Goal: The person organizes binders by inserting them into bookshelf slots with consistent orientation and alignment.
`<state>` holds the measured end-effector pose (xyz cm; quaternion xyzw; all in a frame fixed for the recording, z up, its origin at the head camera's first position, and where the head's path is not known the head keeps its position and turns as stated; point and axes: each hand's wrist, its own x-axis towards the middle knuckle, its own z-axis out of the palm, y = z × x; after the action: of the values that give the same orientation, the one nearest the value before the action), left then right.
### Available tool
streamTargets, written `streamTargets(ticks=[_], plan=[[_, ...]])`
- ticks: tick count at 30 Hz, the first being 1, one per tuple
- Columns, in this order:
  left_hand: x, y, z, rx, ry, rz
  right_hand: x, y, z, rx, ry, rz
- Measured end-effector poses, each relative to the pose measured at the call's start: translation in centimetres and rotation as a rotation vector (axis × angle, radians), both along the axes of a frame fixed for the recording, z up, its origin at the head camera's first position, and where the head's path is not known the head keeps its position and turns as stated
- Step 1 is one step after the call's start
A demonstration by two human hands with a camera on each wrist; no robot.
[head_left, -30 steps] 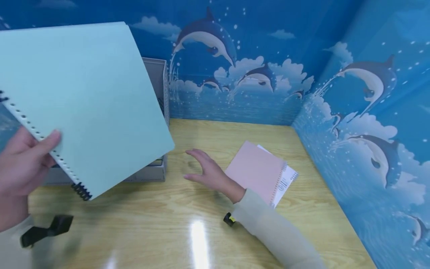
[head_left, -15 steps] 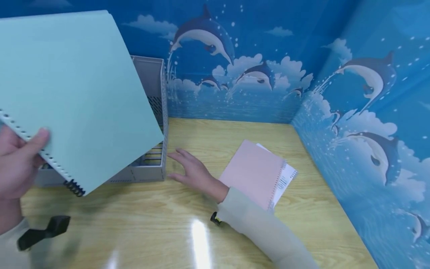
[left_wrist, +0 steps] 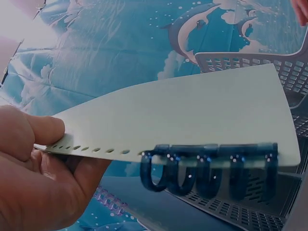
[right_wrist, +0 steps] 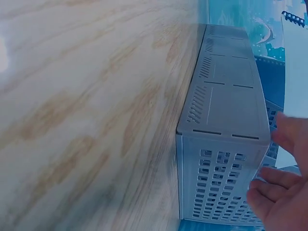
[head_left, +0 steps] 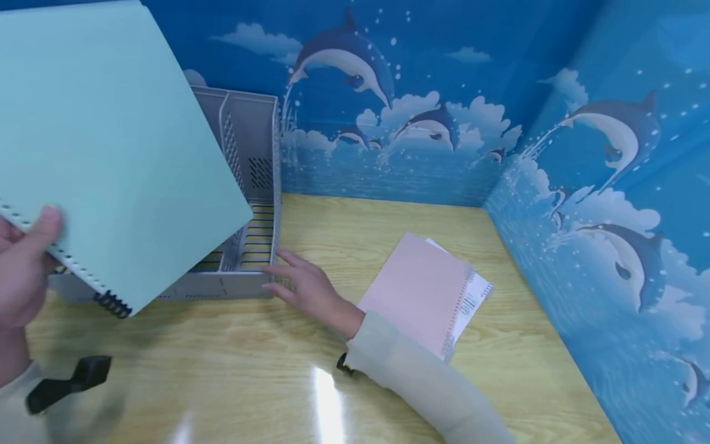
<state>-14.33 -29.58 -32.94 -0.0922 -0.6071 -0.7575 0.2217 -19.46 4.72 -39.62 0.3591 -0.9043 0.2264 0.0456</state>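
A large light green spiral notebook (head_left: 111, 154) is held up at a tilt by my left hand (head_left: 22, 271), thumb on the cover and fingers behind the punched edge. Its black binding rings (left_wrist: 211, 168) show at one end of that edge in the left wrist view, past a row of bare holes. Behind it stands a grey slotted file rack (head_left: 246, 285), partly hidden by the cover. My right hand (head_left: 310, 293) is at the rack's front right corner, fingers spread along the perforated side wall (right_wrist: 216, 183), thumb by the front edge.
To the right, a pink spiral notebook (head_left: 418, 290) lies over a white one (head_left: 474, 296) on the wooden table (head_left: 233, 370). A purple-ringed notebook (left_wrist: 110, 199) shows low in the left wrist view. A blue dolphin-print sheet (head_left: 360, 172) hangs behind and on the right.
The green notebook and my left hand have shifted left, baring more of the rack's compartments. My right hand has moved left from over the table to the rack's corner.
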Motion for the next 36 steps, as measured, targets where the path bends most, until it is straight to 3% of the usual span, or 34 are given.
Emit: streamTargets(ticks=[5, 9, 14, 18, 24, 30, 36], plan=[[0.0, -0.3, -0.1, 0.034, 0.017, 0.043, 0.0, -0.3, 0.0, 0.010, 0.037, 0.014], [0.2, -0.5, -0.2, 0.007, -0.013, 0.124, -0.1, -0.7, 0.2, 0.046, 0.113, 0.022], [0.2, -0.6, -0.2, -0.125, -0.101, 0.246, -0.5, -1.2, 0.4, 0.093, 0.221, 0.012], [0.0, -0.6, -0.2, -0.178, -0.155, 0.335, -0.7, -1.3, 0.2, 0.093, 0.308, 0.010], [0.2, -0.1, 0.5, -0.348, -0.274, 0.505, -0.7, -1.5, 0.1, 0.111, 0.344, 0.003], [0.2, -1.3, -0.1, -0.410, -0.327, 0.539, -0.4, -1.8, -0.1, 0.129, 0.380, -0.024], [0.3, -2.0, -0.4, -0.481, -0.310, 0.686, -0.3, -1.8, -0.2, 0.118, 0.395, -0.039]])
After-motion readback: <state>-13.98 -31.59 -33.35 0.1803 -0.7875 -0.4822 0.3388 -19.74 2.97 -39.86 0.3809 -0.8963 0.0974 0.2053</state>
